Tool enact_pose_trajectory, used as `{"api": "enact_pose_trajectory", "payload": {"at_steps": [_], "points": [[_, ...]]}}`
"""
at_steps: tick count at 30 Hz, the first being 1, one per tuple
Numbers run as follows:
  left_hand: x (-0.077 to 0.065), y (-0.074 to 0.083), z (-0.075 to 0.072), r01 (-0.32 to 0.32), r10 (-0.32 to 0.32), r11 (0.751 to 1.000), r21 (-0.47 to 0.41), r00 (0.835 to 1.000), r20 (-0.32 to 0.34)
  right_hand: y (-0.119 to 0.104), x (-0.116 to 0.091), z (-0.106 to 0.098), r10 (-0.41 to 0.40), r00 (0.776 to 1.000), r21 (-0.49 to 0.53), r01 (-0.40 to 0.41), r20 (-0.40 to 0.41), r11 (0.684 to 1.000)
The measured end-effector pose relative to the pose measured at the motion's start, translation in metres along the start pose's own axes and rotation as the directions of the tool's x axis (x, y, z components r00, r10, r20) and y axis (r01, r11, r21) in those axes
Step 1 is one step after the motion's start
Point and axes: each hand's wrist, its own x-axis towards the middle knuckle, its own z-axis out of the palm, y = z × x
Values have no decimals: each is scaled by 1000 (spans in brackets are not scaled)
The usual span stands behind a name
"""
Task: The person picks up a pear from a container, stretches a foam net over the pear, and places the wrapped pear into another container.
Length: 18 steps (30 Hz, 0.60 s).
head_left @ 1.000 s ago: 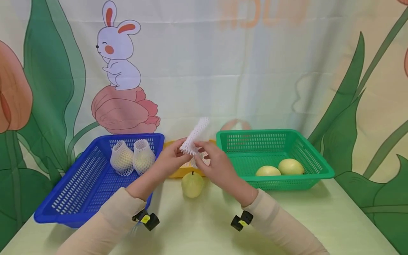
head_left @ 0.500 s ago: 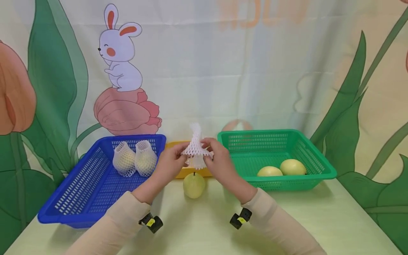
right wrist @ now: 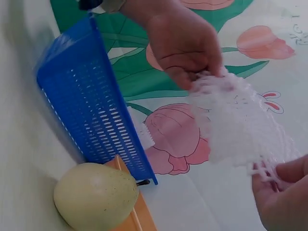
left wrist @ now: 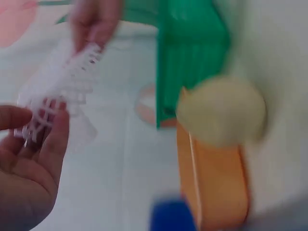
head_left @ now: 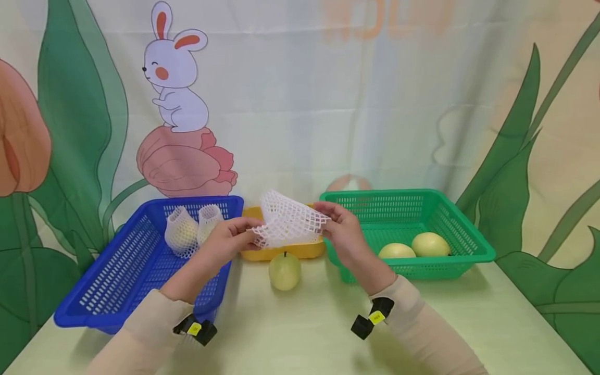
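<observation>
A white foam net sleeve (head_left: pixel 290 219) is stretched wide between my two hands, above the table. My left hand (head_left: pixel 229 237) pinches its left edge between thumb and fingers. On the opposite side my right hand (head_left: pixel 344 232) pinches the right edge, as the right wrist view also shows the net (right wrist: pixel 240 120) pulled taut. Below the net a bare pale-green pear (head_left: pixel 285 272) stands upright on the table with its stem up. The net overlaps a yellow tray (head_left: pixel 281 252) behind the pear, hiding most of its inside.
At left a blue basket (head_left: pixel 136 276) holds two pears in net sleeves (head_left: pixel 182 234), one partly behind my left hand. The green basket (head_left: pixel 473 252) at right holds two bare pears (head_left: pixel 430 245). A printed curtain (head_left: pixel 300 94) hangs behind the table.
The net sleeve was bunched and narrow, then flared at its lower rim, and is now spread wide. My hands have moved apart, left hand leftward, right hand rightward. The pear stays put.
</observation>
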Motion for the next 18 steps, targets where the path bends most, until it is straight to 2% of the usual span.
{"api": "enact_pose_trajectory", "payload": {"at_steps": [1, 2, 3, 5, 6, 7, 8, 9, 10, 11, 12, 13, 14, 15, 16, 17, 18], "points": [[-2, -1, -1, -48, 45, 987, 151, 999, 24, -2, -1, -2, 25, 999, -4, -25, 41, 1000], [-3, -1, -2, -107, 95, 954, 281, 994, 53, -3, -2, -3, 36, 996, -22, -34, 82, 999], [-4, -1, -3, -163, 140, 911, 378, 986, 88, -3, -3, -5, 39, 992, -55, -32, 118, 998], [-5, -1, -3, -255, 209, 809, 529, 967, 147, -3, -6, -9, 16, 982, -164, 15, 186, 986], [-5, -1, -3, -283, 226, 766, 577, 959, 171, -2, -7, -11, -9, 975, -233, 61, 220, 970], [-5, 0, -3, -310, 240, 728, 612, 951, 196, 0, -8, -13, -44, 965, -314, 127, 259, 941], [-5, 0, -2, -327, 249, 689, 647, 945, 213, 1, -9, -14, -90, 947, -404, 216, 309, 889], [-6, 1, -1, -332, 247, 651, 682, 943, 223, 2, -10, -15, -136, 919, -491, 317, 369, 811], [-6, 2, 1, -325, 234, 615, 718, 945, 228, 4, -10, -16, -180, 878, -574, 432, 444, 696], [-7, 2, 4, -316, 216, 584, 747, 948, 232, 5, -11, -16, -220, 828, -631, 541, 516, 556], [-7, 3, 6, -306, 197, 554, 774, 952, 236, 7, -12, -16, -250, 773, -670, 631, 583, 391], [-7, 4, 9, -299, 178, 527, 796, 954, 241, 8, -13, -14, -272, 720, -685, 693, 639, 226], [-6, 4, 12, -290, 160, 500, 816, 957, 242, 8, -14, -13, -285, 673, -684, 726, 683, 76], [-6, 4, 16, -286, 144, 481, 828, 958, 247, 10, -15, -10, -281, 640, -675, 737, 715, -38], [-5, 3, 19, -286, 133, 462, 839, 958, 253, 11, -15, -8, -272, 621, -668, 733, 735, -129], [-3, 2, 22, -289, 127, 447, 847, 957, 260, 13, -16, -6, -260, 618, -667, 721, 741, -187], [-2, 1, 25, -292, 123, 426, 856, 956, 265, 16, -17, -3, -243, 624, -669, 706, 742, -231]]}}
